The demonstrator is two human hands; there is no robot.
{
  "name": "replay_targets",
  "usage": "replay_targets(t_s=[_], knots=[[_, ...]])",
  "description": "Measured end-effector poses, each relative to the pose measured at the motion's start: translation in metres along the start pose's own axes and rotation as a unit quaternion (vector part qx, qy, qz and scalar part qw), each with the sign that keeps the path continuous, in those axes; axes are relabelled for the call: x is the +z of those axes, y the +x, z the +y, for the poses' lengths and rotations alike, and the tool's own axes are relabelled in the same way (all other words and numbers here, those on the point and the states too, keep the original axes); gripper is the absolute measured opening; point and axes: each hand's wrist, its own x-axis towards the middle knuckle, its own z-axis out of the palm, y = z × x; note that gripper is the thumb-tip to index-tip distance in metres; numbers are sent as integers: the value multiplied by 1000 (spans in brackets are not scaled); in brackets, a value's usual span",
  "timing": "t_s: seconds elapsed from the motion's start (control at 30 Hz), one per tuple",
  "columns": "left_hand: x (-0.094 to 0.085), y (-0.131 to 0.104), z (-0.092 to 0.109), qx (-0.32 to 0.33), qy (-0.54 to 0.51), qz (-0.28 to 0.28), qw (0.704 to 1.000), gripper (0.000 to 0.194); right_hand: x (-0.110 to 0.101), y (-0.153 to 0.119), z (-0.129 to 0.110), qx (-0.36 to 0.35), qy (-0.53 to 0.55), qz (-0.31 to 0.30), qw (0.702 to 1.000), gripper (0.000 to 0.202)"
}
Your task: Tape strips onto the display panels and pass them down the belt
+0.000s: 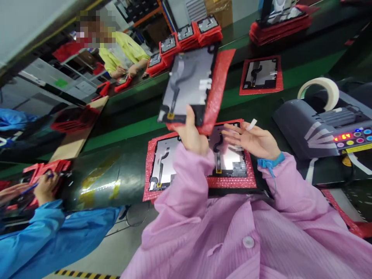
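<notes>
My left hand (193, 137) is closed on the lower edge of a tablet screen panel (188, 83), thumb on the grey back. The panel is lifted and tilted, with a red bubble-wrap sheet (221, 89) behind it. Its back shows a dark flex cable and a yellow-edged connector. My right hand (255, 141) is palm up with its fingers stretched out. A short strip of white tape (252, 124) clings to it by a fingertip. Below my hands, a second screen panel (229, 157) and a third panel (165, 159) lie on red bubble wrap, partly hidden by my left arm.
A tape dispenser (316, 124) with a tape roll (331, 93) stands at right. Another panel (261, 73) lies on the green-and-black belt (128, 120). Wrapped panels (186, 33) are stacked at the back. One co-worker in yellow (124, 50) and another in blue sleeves (43, 221) work at left.
</notes>
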Motion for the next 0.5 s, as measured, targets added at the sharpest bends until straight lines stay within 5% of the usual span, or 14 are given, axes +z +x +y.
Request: replay_targets(t_s=[0.1,0.17,0.3,0.5], knots=[[-13,-85,-26,-56,7,45,997,61,11,-18,11,-16,-7,-4,1000,32],[-16,-119,-49,-101,4,58,993,64,8,-27,19,-11,6,13,1000,31],[-17,-145,-80,-185,-25,76,980,69,-9,-38,31,30,18,44,998,25],[-41,-177,-88,-352,-138,17,926,91,-31,-45,24,76,-41,75,993,20]])
